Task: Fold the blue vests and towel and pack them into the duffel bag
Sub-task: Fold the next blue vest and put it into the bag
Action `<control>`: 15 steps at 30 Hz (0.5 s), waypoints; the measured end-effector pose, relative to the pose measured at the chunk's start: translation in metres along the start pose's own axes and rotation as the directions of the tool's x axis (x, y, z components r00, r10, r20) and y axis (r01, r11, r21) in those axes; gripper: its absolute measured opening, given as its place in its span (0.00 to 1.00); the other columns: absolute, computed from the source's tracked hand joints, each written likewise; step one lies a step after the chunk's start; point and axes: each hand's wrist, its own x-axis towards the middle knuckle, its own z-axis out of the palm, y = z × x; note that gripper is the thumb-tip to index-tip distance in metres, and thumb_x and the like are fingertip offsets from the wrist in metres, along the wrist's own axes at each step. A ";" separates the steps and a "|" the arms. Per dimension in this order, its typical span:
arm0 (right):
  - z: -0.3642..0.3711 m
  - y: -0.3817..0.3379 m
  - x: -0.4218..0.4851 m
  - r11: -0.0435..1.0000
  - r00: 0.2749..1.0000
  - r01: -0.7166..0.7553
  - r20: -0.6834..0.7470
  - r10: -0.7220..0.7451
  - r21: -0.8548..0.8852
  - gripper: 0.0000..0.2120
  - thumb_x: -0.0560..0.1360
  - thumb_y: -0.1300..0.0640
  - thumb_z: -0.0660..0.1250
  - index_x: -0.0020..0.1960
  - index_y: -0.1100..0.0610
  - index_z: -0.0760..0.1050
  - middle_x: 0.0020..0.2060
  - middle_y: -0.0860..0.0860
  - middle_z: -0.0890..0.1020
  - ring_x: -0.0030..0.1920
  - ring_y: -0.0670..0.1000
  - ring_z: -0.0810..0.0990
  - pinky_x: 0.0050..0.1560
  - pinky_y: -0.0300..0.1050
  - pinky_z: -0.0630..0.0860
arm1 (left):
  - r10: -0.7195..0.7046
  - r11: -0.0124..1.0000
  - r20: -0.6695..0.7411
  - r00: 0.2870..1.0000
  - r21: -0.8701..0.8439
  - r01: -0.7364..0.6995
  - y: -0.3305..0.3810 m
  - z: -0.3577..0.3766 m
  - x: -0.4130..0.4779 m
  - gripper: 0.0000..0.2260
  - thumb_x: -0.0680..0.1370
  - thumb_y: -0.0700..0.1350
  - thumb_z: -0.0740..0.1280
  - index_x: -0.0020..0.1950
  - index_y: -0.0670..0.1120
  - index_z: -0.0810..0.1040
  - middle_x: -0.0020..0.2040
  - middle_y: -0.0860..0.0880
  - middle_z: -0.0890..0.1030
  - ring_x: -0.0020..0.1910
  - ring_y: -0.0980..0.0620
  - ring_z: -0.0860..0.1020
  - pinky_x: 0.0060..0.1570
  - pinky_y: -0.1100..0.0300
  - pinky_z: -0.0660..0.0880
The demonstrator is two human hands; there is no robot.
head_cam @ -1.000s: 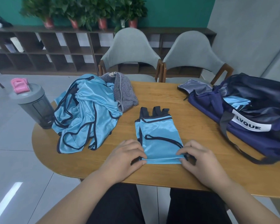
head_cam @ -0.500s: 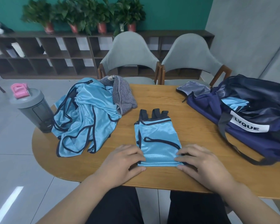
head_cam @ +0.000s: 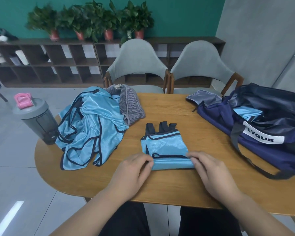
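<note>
**Clerk:** Item in hand?

**Me:** One folded vest (head_cam: pixel 165 145), blue with dark binding, lying on the table (head_cam: pixel 169 108) straight in front of me. My left hand (head_cam: pixel 131 172) pinches its near-left corner and my right hand (head_cam: pixel 211 171) its near-right corner. The fingers of both are curled onto the cloth. I cannot make out the thumbs.

**Clerk:** Step, and how to do it properly?

**Me:** As I judge it, I am turning the near hem away from me for one more fold.
- Lift both corners level.
- Lay the band square across the vest.
- Keep the side edges in line.
- Press the crease flat before letting go.

The fabric looks slick, so I expect it to slide or spring open if released early.

**Clerk:** Remaining stock?

**Me:**
- Pile of vests (head_cam: pixel 90 133): unfolded, on the left of the table.
- Towel (head_cam: pixel 129 106): grey, touching the far side of the pile.
- Duffel bag (head_cam: pixel 262 147): open, on the right, with blue cloth already showing inside.
- Shaker bottle (head_cam: pixel 37 120): at the left edge, not part of the job.

**Clerk:** Change against a second back?

**Me:** Then, both hands lay flatter along the near edge and the vest was spread flat at its full length. Now the near edge is raised and turned over into a narrow band. The dark trim loop is partly covered and the piece looks shorter. The pile, towel and bag are in the same places.
</note>
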 end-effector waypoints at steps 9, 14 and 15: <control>0.007 -0.011 0.087 0.959 0.959 -0.284 0.005 0.284 0.018 0.09 0.87 0.51 0.56 0.58 0.43 0.74 0.28 0.46 0.76 0.28 0.46 0.74 0.29 0.45 0.68 | -0.483 0.772 0.004 0.876 -0.470 0.428 0.000 -0.004 0.069 0.06 0.84 0.49 0.67 0.53 0.57 0.83 0.48 0.53 0.85 0.46 0.51 0.80 0.46 0.62 0.75; 0.035 0.010 0.137 0.896 0.895 -0.443 0.036 0.444 -0.030 0.09 0.86 0.49 0.58 0.58 0.49 0.76 0.36 0.51 0.82 0.35 0.52 0.79 0.37 0.52 0.77 | -0.595 0.660 0.053 0.802 -0.537 0.525 -0.014 0.008 0.102 0.05 0.81 0.56 0.72 0.53 0.56 0.85 0.44 0.54 0.82 0.41 0.60 0.77 0.45 0.65 0.72; 0.040 0.013 0.138 0.888 0.888 -0.456 0.045 0.459 -0.051 0.09 0.86 0.49 0.59 0.57 0.50 0.77 0.39 0.51 0.83 0.37 0.52 0.80 0.39 0.52 0.79 | -0.581 0.689 0.061 0.812 -0.494 0.531 -0.019 0.011 0.102 0.05 0.80 0.55 0.73 0.53 0.57 0.85 0.42 0.53 0.79 0.39 0.58 0.76 0.44 0.63 0.73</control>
